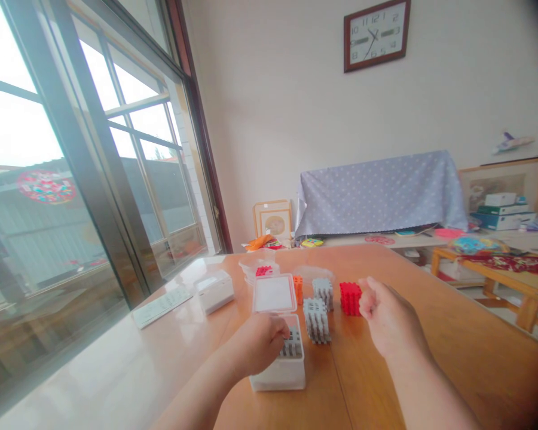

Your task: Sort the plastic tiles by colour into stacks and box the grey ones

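Note:
My left hand point(262, 343) reaches over an open white plastic box point(278, 377), its fingers curled down beside grey notched interlocking blocks point(292, 345) inside. Its fingertips are hidden, so I cannot make out what they grip. My right hand point(383, 316) is closed, thumb and fingers pressed together, at the right edge of a red stack of notched blocks point(350, 298). Whether it touches that stack is unclear. Between the hands stand a larger grey block stack point(316, 321) and a smaller grey one point(323, 292). The box's lid point(274, 293) is tilted up at its back.
Orange blocks point(298, 289) stand behind the lid, near a clear bag with red blocks point(263, 271). To the left on the wooden table point(358, 370) are a white container point(215, 291) and a printed sheet point(162, 306). A window point(152, 179) borders the left side.

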